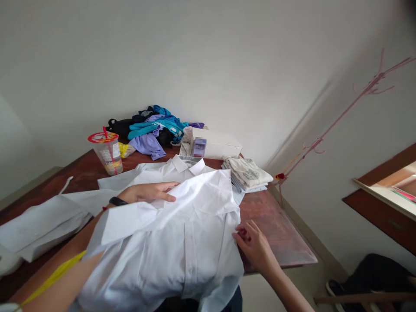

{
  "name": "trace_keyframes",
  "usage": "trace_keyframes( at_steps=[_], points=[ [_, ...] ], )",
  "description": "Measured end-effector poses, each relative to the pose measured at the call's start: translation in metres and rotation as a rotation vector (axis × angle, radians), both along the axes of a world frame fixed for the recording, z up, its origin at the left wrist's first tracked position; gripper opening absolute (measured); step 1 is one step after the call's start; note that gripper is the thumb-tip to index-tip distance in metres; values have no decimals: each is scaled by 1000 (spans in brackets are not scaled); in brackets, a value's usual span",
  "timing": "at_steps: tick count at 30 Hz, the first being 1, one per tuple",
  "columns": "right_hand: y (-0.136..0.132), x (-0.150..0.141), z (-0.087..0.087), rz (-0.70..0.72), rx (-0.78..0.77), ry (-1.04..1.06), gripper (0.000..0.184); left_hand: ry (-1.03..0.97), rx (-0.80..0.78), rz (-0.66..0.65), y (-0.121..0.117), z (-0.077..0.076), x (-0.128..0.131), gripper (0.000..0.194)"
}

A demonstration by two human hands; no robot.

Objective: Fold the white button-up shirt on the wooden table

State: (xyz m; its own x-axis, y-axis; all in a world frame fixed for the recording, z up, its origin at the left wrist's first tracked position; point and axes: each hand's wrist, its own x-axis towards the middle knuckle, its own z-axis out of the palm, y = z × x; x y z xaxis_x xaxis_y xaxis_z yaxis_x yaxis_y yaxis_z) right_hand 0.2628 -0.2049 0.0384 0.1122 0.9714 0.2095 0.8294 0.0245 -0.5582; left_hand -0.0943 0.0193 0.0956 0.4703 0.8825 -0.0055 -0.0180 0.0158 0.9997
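White shirt lies right in front of me, draped over the near edge of the table. Step in hand, I'd judge: straightening and lining up the cloth. A white flap, maybe a sleeve, crosses over my left forearm. Next move probably calls for getting that arm clear of the flap without creasing it, while the right keeps the side edge steady.

Pose: my left hand reaches diagonally across, palm down near the collar, thumb apart from the fingers, no pinch visible. My right hand comes in from the lower right, fingers curled at the shirt's side edge; can't tell whether they grip it. Folded stack sits beyond.
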Motion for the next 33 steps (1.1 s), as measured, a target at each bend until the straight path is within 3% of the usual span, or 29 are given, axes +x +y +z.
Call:
trace_keyframes(
  at_steps=[3,6,10,11,12,14,17,20,23,28,33],
  points=[
    [-19,-8,-2,1,-145,102,20,226,-166,-171,1,13,-17,43],
    [-33,-18,-2,-18,-234,187,25,350,-65,-116,-6,23,-14,41],
    [-46,-27,-1,-34,-349,230,36,321,188,-30,-35,24,38,39],
    [-49,-28,-1,-29,-399,258,38,303,325,-47,-47,22,56,37],
    [-52,-30,-1,-20,-450,296,39,313,432,-109,-60,20,75,33],
    [-57,-32,-1,-5,-531,394,42,419,494,-324,-88,14,109,19],
    [-65,-35,-4,20,-595,577,48,692,299,-608,-123,4,148,24],
    [-71,-37,-10,43,-646,738,63,765,133,-607,-138,-7,172,32],
    [-74,-39,-15,73,-655,805,72,671,71,-576,-138,-18,187,32],
    [-74,-44,-19,151,-630,842,69,286,-313,-585,-136,-33,203,49],
    [-74,-41,-24,-52,-523,934,68,78,-509,-541,-136,-32,209,60]
  ],
)
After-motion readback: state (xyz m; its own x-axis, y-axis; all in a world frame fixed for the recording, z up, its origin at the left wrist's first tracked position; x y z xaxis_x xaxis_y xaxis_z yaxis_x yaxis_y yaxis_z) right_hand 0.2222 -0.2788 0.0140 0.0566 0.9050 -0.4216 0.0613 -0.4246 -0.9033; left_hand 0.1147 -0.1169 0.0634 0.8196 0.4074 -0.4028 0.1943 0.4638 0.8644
